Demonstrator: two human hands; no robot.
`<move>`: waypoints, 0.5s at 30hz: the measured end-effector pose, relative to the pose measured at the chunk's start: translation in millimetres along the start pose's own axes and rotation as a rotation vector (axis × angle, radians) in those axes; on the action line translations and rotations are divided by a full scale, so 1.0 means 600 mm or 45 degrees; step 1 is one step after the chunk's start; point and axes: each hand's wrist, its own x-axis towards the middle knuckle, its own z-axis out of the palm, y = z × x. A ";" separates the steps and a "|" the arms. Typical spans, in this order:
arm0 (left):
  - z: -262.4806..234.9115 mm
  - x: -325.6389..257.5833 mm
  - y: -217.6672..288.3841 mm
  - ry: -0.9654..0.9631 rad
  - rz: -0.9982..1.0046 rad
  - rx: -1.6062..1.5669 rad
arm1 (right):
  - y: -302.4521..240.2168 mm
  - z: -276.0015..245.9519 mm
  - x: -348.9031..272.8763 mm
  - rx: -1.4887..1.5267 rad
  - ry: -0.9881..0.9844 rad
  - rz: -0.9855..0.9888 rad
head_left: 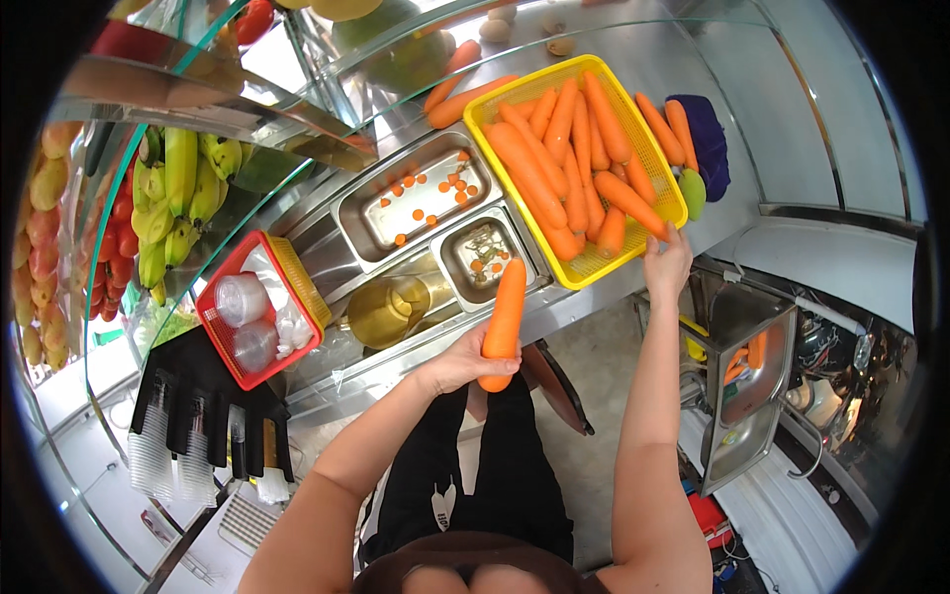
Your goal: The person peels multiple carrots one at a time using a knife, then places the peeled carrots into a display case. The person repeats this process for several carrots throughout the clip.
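Note:
My left hand (463,362) is closed around the lower part of a large carrot (507,315), which points upward in front of the counter. At the near right corner of a yellow basket (676,188), my right hand (669,263) has its fingertips on the end of another carrot (633,204). That carrot lies on a heap of whole carrots (569,139) filling the basket. Beside the basket, a small steel pan (447,249) holds carrot ends and scraps. A larger steel pan (361,218) behind it has small orange pieces scattered over its bottom.
A red basket (211,315) with clear plastic cups stands at the left. Bananas (180,178) hang behind glass. More carrots (661,129), a green fruit (692,193) and a dark purple cloth (705,148) lie right of the yellow basket. A steel sink (737,436) is at the right.

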 end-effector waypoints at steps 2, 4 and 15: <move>-0.006 -0.001 -0.009 0.145 -0.059 -0.038 | -0.021 0.015 0.005 -0.075 0.147 -0.170; -0.006 0.000 -0.013 0.263 0.009 -0.046 | -0.051 0.037 0.019 0.161 0.081 -0.320; -0.033 -0.026 -0.003 0.285 0.064 -0.148 | -0.196 0.108 0.014 0.648 -0.233 -0.056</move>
